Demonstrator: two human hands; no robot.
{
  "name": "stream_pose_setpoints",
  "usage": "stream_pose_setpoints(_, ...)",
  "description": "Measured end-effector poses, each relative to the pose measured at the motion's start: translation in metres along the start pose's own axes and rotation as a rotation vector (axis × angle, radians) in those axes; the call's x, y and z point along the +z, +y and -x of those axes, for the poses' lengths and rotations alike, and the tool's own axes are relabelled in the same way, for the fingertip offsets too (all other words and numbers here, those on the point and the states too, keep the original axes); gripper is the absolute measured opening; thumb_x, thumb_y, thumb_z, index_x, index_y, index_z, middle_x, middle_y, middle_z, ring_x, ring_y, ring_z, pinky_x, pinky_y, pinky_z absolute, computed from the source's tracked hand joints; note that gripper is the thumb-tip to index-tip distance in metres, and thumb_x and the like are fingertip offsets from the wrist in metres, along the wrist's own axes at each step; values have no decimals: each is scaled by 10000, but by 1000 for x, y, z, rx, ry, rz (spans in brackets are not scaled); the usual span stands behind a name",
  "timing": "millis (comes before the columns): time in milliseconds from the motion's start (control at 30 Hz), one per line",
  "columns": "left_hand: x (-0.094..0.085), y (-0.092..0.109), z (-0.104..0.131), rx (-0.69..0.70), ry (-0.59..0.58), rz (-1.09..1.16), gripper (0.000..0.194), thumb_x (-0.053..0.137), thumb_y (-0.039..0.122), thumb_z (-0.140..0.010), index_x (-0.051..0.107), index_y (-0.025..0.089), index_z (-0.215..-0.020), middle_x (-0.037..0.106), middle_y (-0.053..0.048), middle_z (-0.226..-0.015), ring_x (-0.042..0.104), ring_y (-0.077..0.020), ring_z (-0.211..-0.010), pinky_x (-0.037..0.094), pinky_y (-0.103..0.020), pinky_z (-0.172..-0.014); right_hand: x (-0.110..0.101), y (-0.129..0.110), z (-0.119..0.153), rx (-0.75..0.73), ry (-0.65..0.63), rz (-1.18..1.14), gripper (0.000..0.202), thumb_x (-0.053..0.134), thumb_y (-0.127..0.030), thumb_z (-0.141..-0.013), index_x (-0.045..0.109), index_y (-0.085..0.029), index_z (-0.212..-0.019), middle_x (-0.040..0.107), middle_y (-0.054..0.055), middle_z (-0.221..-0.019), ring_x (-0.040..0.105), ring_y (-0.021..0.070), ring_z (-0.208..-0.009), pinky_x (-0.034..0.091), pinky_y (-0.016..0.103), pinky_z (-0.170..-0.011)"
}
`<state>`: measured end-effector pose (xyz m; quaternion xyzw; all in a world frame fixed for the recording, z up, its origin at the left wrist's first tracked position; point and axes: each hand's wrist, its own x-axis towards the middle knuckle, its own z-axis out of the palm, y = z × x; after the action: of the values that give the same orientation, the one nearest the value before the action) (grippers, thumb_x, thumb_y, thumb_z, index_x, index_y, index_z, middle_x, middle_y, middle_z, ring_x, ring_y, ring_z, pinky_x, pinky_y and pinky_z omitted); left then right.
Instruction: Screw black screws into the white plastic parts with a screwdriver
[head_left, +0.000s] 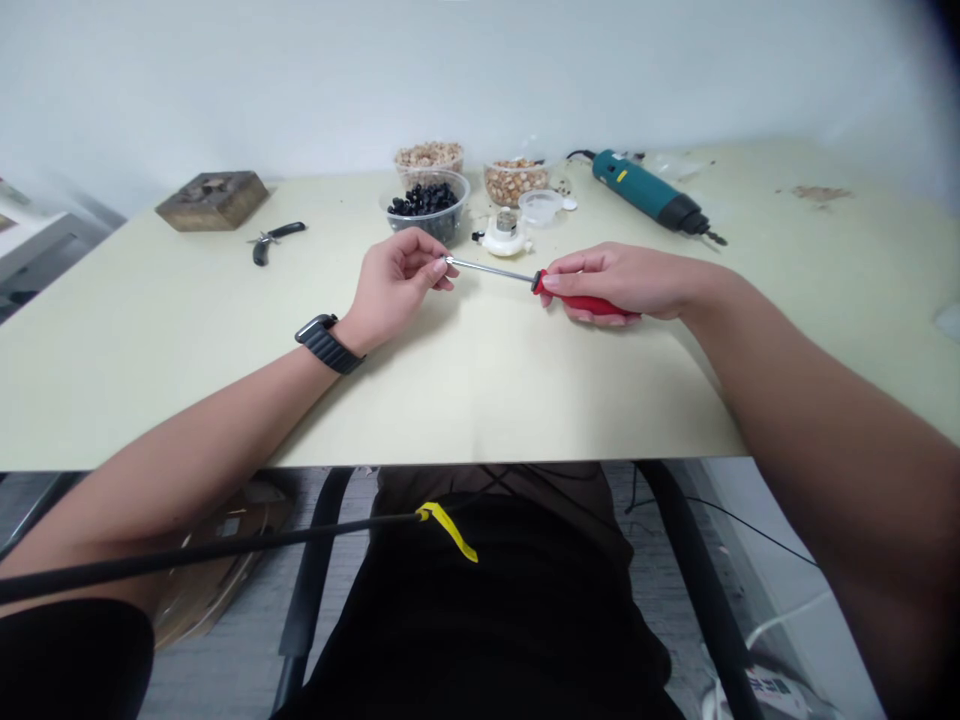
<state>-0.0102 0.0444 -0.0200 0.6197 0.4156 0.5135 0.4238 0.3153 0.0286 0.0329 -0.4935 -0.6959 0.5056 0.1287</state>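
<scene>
Screwdriver (537,282): red handle, dark collar, slim metal shaft. Pose near-level, tip leftward. Handle in right hand (626,275); tip at left hand's (397,280) fingertips, end partly hidden.

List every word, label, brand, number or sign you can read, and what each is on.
None can be read with certainty.
White item on the floor, lower right: dark print, too blurred to read.
Drill: a yellow mark on its body, too small to tell if it bears text.
Screwdriver: no lettering visible on the exposed part of the handle.
Yellow tie: no lettering visible.
</scene>
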Motion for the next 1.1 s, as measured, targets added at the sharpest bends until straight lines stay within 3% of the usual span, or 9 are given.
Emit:
stream_pose_setpoints(367,-21,-25,-12,422,-6,-324,186,863,48,-957,855,234,-952,901,-7,-916,894,-205,-885,730,-345,-872,-2,3,0,1,-75,44,620,792,-856,-1049,837,-245,-957,560,15,-626,402,151,-481,266,376,-441)
stream_pose_setpoints(500,-22,-24,-10,383,-2,-332,165,861,63,-971,854,223,-930,880,-3,-863,862,-182,-809,704,-327,-819,-1,4,-1,-87,21,212,573,818,-835,-1021,868,-265,-985,627,30,-674,491,182,-568,374,382,-538)
stream_pose_setpoints(633,-21,-22,-13,312,7,-263,192,862,35,-973,814,198,-885,850,-4,-821,830,-157,-745,652,-293,-734,4,4,-5,-204,243,414,467,856,-741,-972,899,-292,-1092,799,61,-924,690,264,-826,505,413,-728)
stream_pose_setpoints(933,-20,-27,-20,200,6,-181,250,859,12,-966,751,192,-830,833,-2,-796,785,-134,-690,629,-264,-683,23,3,-5,-294,444,693,433,672,-668,-1068,879,-288,-1062,782,94,-865,709,338,-883,477,470,-799)
stream_pose_setpoints(1100,-19,-21,-20,153,23,-138,300,756,-89,-961,758,183,-836,809,4,-744,752,-108,-648,631,-228,-658,27,0,-6,-275,553,825,366,688,-591,-1041,891,-295,-1116,825,136,-987,733,407,-965,474,508,-805)
